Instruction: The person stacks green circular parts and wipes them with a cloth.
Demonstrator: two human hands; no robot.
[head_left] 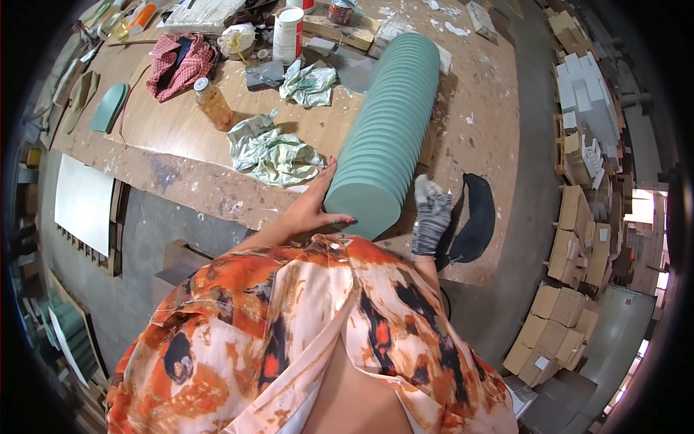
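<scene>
A long green ribbed roll-shaped stack [387, 123] lies on the worktable, its smooth rounded end [365, 208] facing me. It looks like many thin rounded pieces set side by side. My bare left hand [315, 202] touches its near left side, fingers stretched along the edge and thumb apart by the end face. Just right of the stack is my right hand [431, 223] in a grey knitted glove, fingers bent together with pale tips. Whatever they may hold is hidden. A black curved band [477, 220] lies beside the glove. Left of the stack are crumpled pale cloths [271, 152].
The paint-marked worktable [195, 177] carries a jar of amber liquid [213, 103], a white can [288, 36], a red checked cloth [181, 69] and a green rounded piece [110, 107]. Cardboard boxes [557, 325] are stacked to the right. A white panel [83, 199] stands at left.
</scene>
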